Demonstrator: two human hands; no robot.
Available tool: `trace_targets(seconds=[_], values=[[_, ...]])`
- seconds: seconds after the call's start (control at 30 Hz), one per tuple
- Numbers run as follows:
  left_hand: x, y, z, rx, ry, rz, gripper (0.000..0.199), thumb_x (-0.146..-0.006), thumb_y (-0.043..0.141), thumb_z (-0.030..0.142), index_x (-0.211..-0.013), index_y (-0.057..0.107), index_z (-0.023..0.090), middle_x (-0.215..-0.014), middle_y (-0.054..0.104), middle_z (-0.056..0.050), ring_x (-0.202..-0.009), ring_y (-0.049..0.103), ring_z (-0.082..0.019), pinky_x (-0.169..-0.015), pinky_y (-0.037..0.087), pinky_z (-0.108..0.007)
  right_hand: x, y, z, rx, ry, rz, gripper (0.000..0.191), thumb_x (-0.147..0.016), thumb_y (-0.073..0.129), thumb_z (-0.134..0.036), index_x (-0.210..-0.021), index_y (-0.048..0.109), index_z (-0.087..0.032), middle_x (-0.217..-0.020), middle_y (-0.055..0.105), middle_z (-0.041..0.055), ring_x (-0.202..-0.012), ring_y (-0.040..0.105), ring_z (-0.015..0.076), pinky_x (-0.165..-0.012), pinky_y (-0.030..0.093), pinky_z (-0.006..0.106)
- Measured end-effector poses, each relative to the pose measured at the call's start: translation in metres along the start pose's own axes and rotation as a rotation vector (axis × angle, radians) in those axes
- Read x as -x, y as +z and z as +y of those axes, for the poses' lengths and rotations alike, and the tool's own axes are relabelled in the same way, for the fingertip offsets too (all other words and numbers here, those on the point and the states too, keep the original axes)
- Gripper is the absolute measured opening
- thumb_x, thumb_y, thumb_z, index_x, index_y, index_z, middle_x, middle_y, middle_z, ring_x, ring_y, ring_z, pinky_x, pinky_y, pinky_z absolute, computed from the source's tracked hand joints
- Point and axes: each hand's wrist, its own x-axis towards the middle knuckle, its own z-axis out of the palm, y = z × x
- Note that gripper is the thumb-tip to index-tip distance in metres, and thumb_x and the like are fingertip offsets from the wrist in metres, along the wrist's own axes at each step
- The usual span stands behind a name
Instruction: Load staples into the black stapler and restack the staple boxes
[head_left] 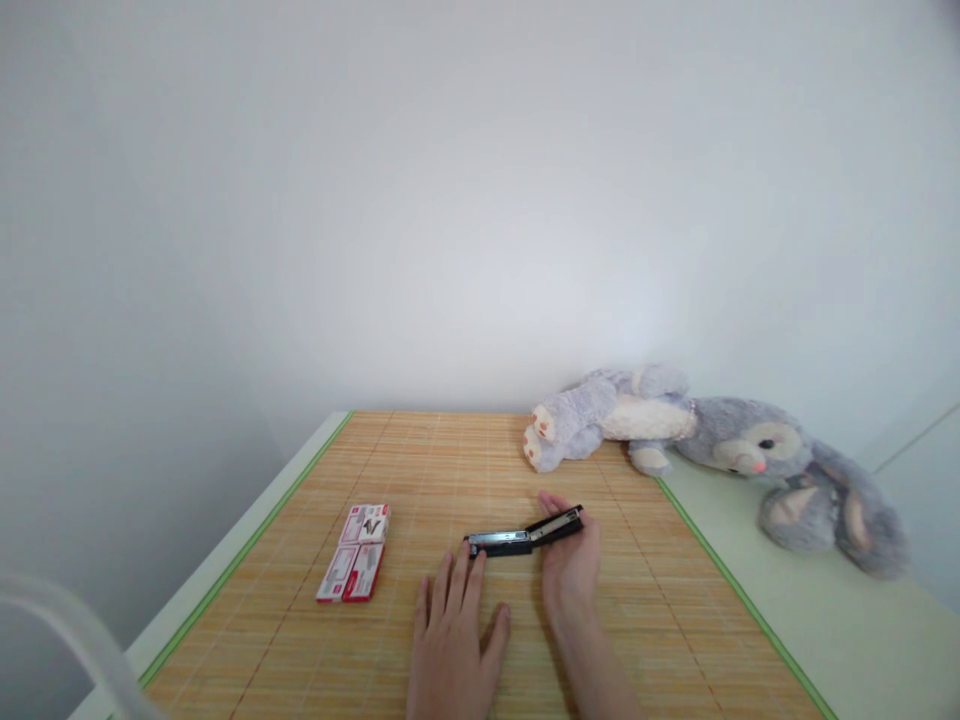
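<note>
A black stapler (500, 543) lies hinged wide apart on the bamboo mat, its metal staple channel facing up. The right part of it tilts upward and rests against my right hand (571, 565), whose fingers reach behind and under that part. My left hand (454, 630) lies flat, palm down, with its fingers stretched out. Its fingertips touch or almost touch the left end of the stapler. Whether staples sit in the channel is too small to tell.
Several red and white small boxes (354, 555) with stapler pictures lie together on the left of the bamboo mat (420, 460). A grey plush rabbit (645, 418) lies along the back right, against the wall. A pale blurred curved strip (71, 615) crosses the lower left corner.
</note>
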Motion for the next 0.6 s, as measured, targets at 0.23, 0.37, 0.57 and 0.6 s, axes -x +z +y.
trace_targets(seconds=[0.23, 0.37, 0.57, 0.6], values=[[0.001, -0.015, -0.023, -0.022, 0.061, 0.127, 0.046, -0.100, 0.046, 0.032, -0.145, 0.056, 0.030, -0.166, 0.038, -0.002, -0.156, 0.025, -0.029, -0.125, 0.028, -0.057, 0.013, -0.053, -0.019, -0.247, 0.202, 0.049, 0.033, -0.083, 0.060, -0.049, -0.104, 0.068, -0.025, -0.124, 0.074, 0.0074, -0.128, 0.064, 0.0230, -0.119, 0.044, 0.043], [0.010, -0.030, -0.054, -0.131, -0.154, 0.393, 0.050, -0.099, 0.045, 0.035, -0.145, 0.054, 0.018, -0.169, 0.028, -0.011, -0.158, 0.016, -0.036, -0.126, 0.021, -0.062, 0.039, -0.089, -0.021, -0.266, 0.307, 0.088, 0.040, -0.078, 0.069, -0.048, -0.110, 0.069, -0.025, -0.131, 0.070, 0.0097, -0.133, 0.061, 0.0255, -0.122, 0.040, 0.045], [0.036, -0.012, -0.096, -0.159, -0.133, 0.305, 0.049, -0.098, 0.046, 0.036, -0.145, 0.053, 0.025, -0.158, 0.049, -0.009, -0.148, 0.039, -0.032, -0.122, 0.032, -0.059, 0.072, -0.118, -0.014, -0.008, 0.503, -0.051, 0.055, -0.064, 0.079, -0.056, -0.108, 0.074, -0.023, -0.118, 0.075, 0.0154, -0.126, 0.065, 0.0357, -0.114, 0.046, 0.055], [0.040, -0.008, -0.099, -0.130, -0.093, 0.281, 0.044, -0.097, 0.048, 0.035, -0.140, 0.058, 0.027, -0.154, 0.053, -0.007, -0.144, 0.044, -0.031, -0.119, 0.037, -0.057, 0.075, -0.120, -0.013, 0.033, 0.519, -0.055, 0.055, -0.063, 0.081, -0.056, -0.106, 0.074, -0.023, -0.116, 0.076, 0.0155, -0.124, 0.066, 0.0362, -0.112, 0.048, 0.055]])
